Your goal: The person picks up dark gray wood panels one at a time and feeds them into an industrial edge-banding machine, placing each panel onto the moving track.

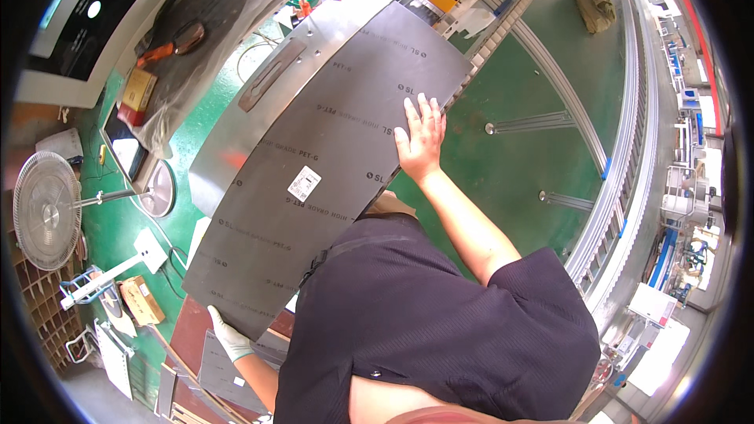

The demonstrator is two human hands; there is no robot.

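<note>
A long dark grey plastic sheet [330, 149] with rows of printed lettering and a white label [305, 184] lies slantwise before me, bowed by the lens. My left hand [229, 335], in a pale glove, grips its near left corner, with part of the fingers hidden under the edge. Flat against the sheet's right edge rests my right hand [422, 139], bare, its fingers spread. Beneath the sheet's left side shows a shiny metal plate [236, 141] with a long slot.
A standing fan [49, 210] and a cardboard box [141, 301] are on the green floor at left. More grey sheets [224, 369] lie on a brown surface near my left hand. A roller conveyor [609, 212] curves along the right. A machine panel [94, 12] stands far left.
</note>
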